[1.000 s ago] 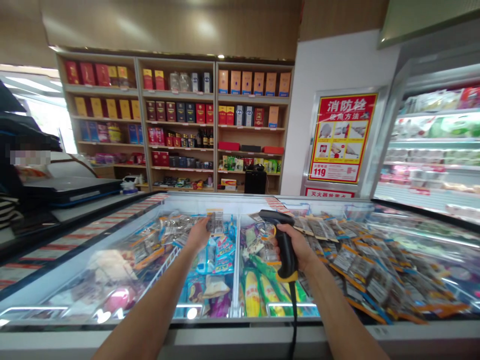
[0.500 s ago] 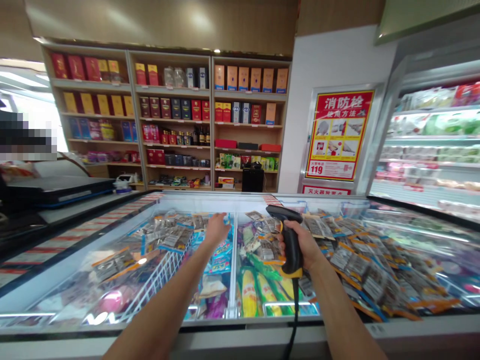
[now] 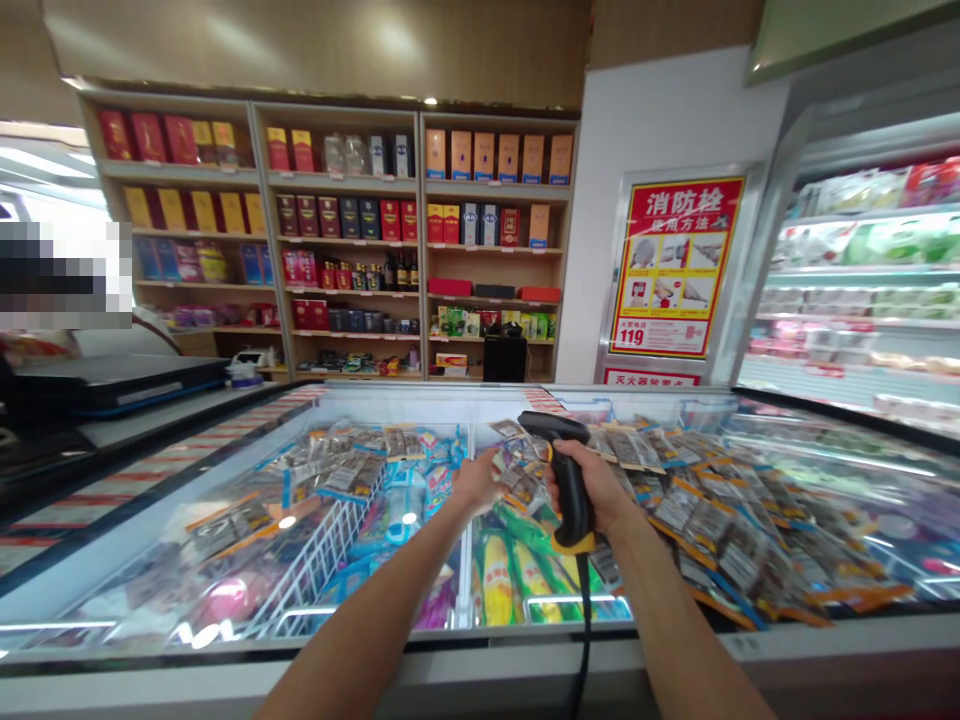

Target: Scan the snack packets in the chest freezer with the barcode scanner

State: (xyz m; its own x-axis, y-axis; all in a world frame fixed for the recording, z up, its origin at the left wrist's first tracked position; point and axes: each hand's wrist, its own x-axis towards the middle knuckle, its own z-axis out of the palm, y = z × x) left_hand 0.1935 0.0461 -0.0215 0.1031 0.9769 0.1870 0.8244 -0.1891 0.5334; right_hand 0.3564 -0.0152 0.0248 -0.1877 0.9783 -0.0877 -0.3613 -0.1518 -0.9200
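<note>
Scanner (image 3: 570, 485) being held upright above the freezer (image 3: 480, 392)'s right half; the right hand (image 3: 592, 485)'s grip is clamping its handle. Left hand (image 3: 478, 480) is reaching over the freezer's central divider, its grip partly curled, closure unclear. Grey-and-orange packets (image 3: 701, 515) are lying heaped in the freezer's right side; shelves (image 3: 341, 240) are standing behind the freezer.

A wooden shelving unit (image 3: 420, 260) holds boxes and bottles in rows. To its right, a red-and-yellow poster (image 3: 678, 268) hangs framed on the white wall (image 3: 600, 160), beside a lit refrigerated case (image 3: 862, 270) stocked with packages. A person (image 3: 45, 275), partly pixelated, is at the far left.
</note>
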